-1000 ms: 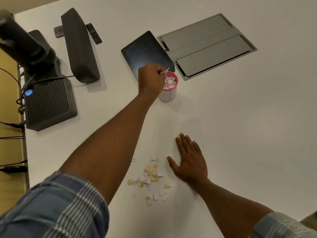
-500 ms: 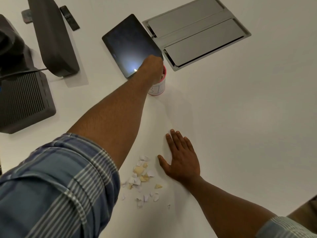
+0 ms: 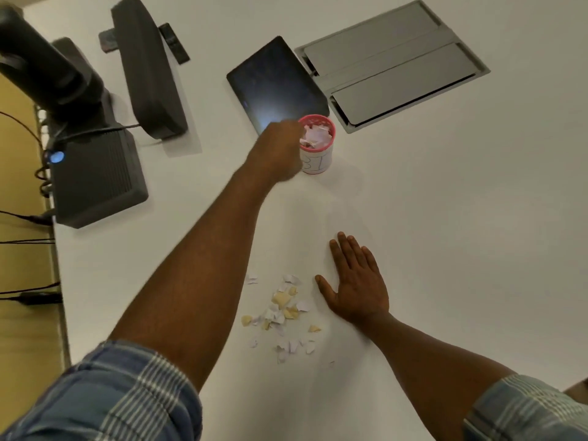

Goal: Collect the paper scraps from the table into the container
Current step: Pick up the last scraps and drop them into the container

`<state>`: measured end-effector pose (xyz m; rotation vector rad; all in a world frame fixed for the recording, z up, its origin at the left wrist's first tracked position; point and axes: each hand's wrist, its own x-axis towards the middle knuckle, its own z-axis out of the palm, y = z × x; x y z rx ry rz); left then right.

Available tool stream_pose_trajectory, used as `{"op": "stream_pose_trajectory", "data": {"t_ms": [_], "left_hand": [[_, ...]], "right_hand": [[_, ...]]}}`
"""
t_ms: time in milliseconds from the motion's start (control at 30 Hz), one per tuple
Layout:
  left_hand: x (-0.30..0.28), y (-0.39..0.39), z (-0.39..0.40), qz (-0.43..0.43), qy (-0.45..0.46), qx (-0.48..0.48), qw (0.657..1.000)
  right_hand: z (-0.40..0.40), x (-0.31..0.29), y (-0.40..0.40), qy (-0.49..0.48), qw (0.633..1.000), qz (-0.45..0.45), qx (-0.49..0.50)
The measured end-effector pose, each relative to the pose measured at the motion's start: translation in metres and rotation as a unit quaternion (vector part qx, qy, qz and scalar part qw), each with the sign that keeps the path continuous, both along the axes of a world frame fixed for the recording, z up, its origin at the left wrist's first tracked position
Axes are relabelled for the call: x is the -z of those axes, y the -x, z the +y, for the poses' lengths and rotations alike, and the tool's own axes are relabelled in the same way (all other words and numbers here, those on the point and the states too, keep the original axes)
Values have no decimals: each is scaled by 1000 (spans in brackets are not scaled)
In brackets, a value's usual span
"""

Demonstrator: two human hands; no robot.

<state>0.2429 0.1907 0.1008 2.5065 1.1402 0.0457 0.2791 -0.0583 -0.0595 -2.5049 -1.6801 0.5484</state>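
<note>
A small white cup with a pink rim stands mid-table, filled with white paper scraps. My left hand reaches out to its left side, right against the rim. It is blurred and seen from the back, so its fingers are hidden. Several white and yellowish paper scraps lie in a loose pile on the white table near me. My right hand rests flat on the table just right of the pile, fingers straight.
A dark tablet lies just behind the cup, with a grey metal cable hatch to its right. Dark devices with cables, a long dark speaker and a remote crowd the far left by the table edge.
My left hand, which held a scrap over the cup a second ago, has dropped to the cup's left side; no scrap shows in it now. My right hand has stayed flat.
</note>
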Motion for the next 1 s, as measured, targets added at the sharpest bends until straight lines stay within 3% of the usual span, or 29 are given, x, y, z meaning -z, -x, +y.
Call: {"op": "stream_pose_trajectory", "data": {"t_ms": [167, 333, 500, 667, 1000], "left_hand": [[46, 91, -45, -105, 41, -60, 992], [86, 163, -90, -16, 112, -117, 987], [107, 195, -119, 34, 145, -69, 986], [118, 197, -143, 110, 144, -30, 983], [122, 210, -198, 41, 98, -65, 992]], "right_hand": [[0, -1, 0, 2, 1000, -6, -4], [2, -12, -6, 13, 999, 34, -11], [11, -31, 13, -2, 994, 108, 6], [17, -41, 49, 11, 990, 123, -66], [6, -38, 81, 36, 977, 67, -200]]}}
